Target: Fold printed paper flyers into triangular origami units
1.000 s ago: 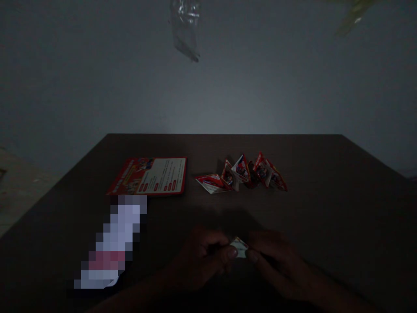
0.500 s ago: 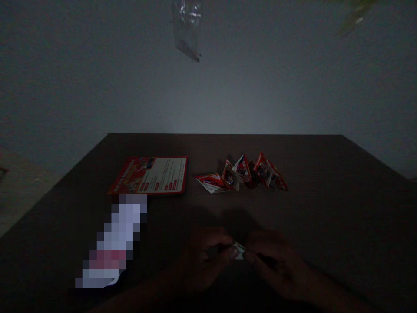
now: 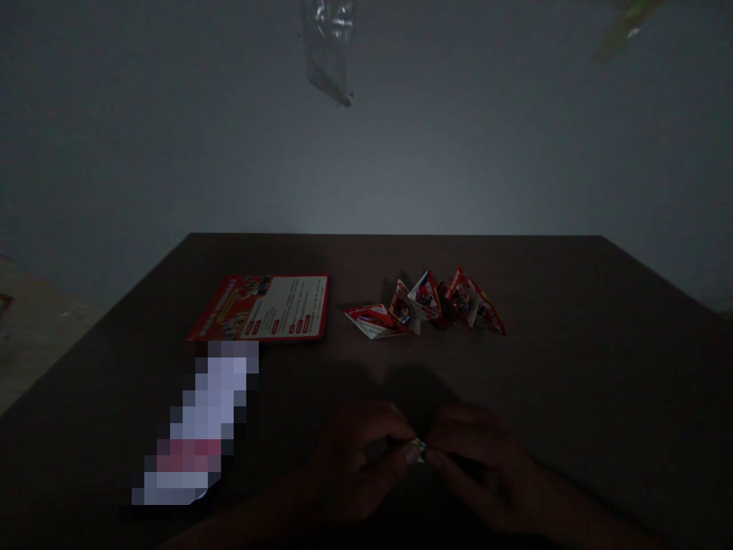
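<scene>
A small pale folded paper (image 3: 421, 451) is pinched between both hands near the front of the table. My left hand (image 3: 369, 458) grips its left side between thumb and forefinger. From the right, my right hand (image 3: 484, 466) holds the other side, fingers pressed together. Beyond the hands, several red and white folded paper pieces (image 3: 427, 299) lie in a row. The dim light hides the finer folds of the held paper.
A red and white printed booklet (image 3: 280, 309) lies at the left of the dark table (image 3: 550, 305). Nearer stands a lit, pixelated object (image 3: 200, 420). A clear plastic bag (image 3: 330, 53) is seen against the wall behind.
The held paper shows less of its pale surface between the fingertips, and both hands have shifted very slightly. The other things stay where they were.
</scene>
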